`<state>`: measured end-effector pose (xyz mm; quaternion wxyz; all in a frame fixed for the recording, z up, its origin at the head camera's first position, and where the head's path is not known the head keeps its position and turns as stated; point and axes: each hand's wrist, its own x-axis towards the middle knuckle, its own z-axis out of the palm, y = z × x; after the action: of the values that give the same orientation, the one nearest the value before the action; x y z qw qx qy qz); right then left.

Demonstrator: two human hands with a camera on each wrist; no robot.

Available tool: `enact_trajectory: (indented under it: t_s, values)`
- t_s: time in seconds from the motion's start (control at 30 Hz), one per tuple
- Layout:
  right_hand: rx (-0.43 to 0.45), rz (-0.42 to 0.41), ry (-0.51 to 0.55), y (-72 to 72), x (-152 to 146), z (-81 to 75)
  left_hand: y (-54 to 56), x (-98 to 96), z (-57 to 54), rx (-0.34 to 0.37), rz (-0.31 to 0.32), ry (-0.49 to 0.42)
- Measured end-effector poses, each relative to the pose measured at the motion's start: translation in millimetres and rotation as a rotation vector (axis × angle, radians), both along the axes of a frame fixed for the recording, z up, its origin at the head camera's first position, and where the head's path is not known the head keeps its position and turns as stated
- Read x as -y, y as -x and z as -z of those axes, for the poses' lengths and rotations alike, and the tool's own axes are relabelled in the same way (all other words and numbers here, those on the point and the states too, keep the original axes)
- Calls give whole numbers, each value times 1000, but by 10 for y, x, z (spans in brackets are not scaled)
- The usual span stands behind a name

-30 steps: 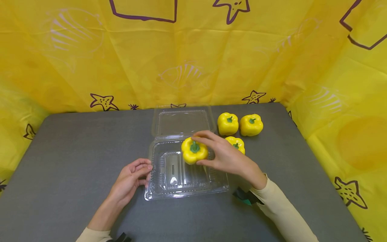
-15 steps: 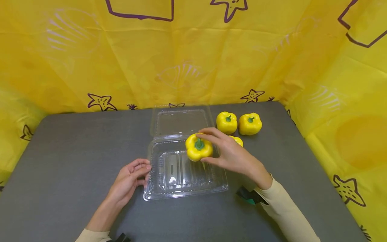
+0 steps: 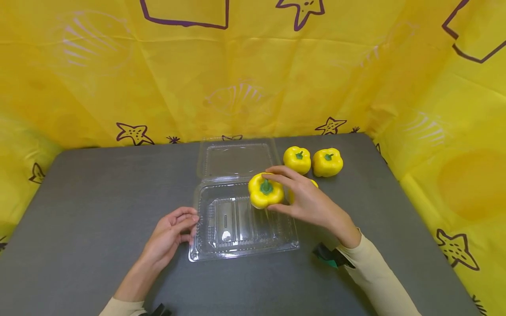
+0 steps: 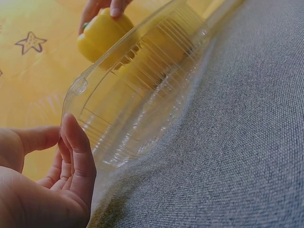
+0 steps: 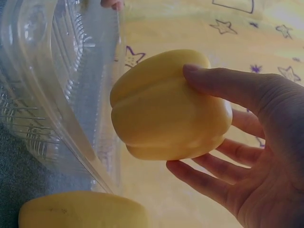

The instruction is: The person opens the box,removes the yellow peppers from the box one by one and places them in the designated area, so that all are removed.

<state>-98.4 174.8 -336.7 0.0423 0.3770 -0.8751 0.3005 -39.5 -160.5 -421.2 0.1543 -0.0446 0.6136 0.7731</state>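
Note:
Between the thumb and fingers of my right hand [image 3: 306, 199] is a yellow bell pepper [image 3: 265, 191] with a green stem, held up over the right part of a clear plastic clamshell container [image 3: 233, 252]. The right wrist view shows this bell pepper [image 5: 166, 104] raised off the table, beside the container's wall. My left hand [image 3: 170, 232] pinches the container's left rim between thumb and fingers, as the left wrist view also shows of that hand [image 4: 57, 175]. The container's lid [image 3: 239, 160] lies folded back flat behind the base. Nothing lies in the base.
Two more yellow bell peppers, one left [image 3: 296, 160] and one right [image 3: 328, 162], stand at the back right of the grey table [image 3: 99, 197]. Another bell pepper [image 5: 85, 211] sits near the container's right side, mostly hidden behind my right hand in the head view. Yellow patterned cloth [image 3: 253, 66] surrounds the table.
My right hand has moved right and slightly away from me with the bell pepper, covering more of the pepper behind it. The left hand and container have stayed in place.

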Motion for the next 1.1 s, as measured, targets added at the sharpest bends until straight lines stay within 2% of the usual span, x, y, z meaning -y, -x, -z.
enact_trajectory:
  t_s: [0.3, 0.7, 1.1]
  values:
    - [15, 19, 36, 11, -62, -15, 0, 2, -2, 0, -3, 2]
    - [-21, 28, 83, 45, -194, -21, 4, -11, -3, 6, -3, 3]
    - [-16, 69, 61, 45, -264, -68, 2, -17, -19, 9, -2, 5]
